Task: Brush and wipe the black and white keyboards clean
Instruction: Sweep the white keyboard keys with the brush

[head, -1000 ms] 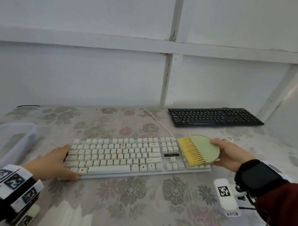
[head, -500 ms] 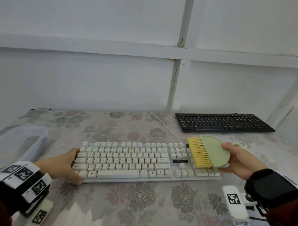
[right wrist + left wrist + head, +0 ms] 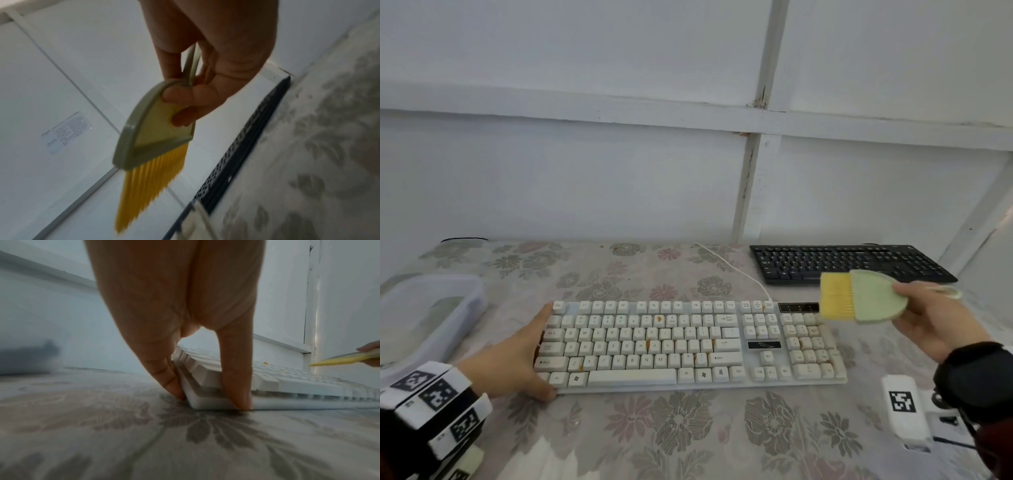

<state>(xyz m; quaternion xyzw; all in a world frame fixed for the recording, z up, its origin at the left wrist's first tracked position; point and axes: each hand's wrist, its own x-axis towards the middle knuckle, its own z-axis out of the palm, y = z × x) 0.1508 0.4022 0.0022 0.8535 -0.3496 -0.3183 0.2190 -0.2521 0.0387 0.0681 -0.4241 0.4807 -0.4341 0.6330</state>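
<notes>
The white keyboard lies in the middle of the table, with orange-brown specks among its keys. My left hand braces its left end, with straight fingers along the side edge and the thumb against the front corner of the white keyboard. My right hand grips a green brush with yellow bristles. It holds the brush in the air above the keyboard's far right corner, bristles pointing left. In the right wrist view the fingers curl round the brush. The black keyboard lies at the back right by the wall.
A translucent plastic tub stands at the left edge. The white keyboard's cable runs back toward the wall. A flowered cloth covers the table. A white tagged block sits near my right wrist.
My right hand has lifted the brush off the number-pad end, up and to the right. My left hand has stayed on the keyboard's left end.
</notes>
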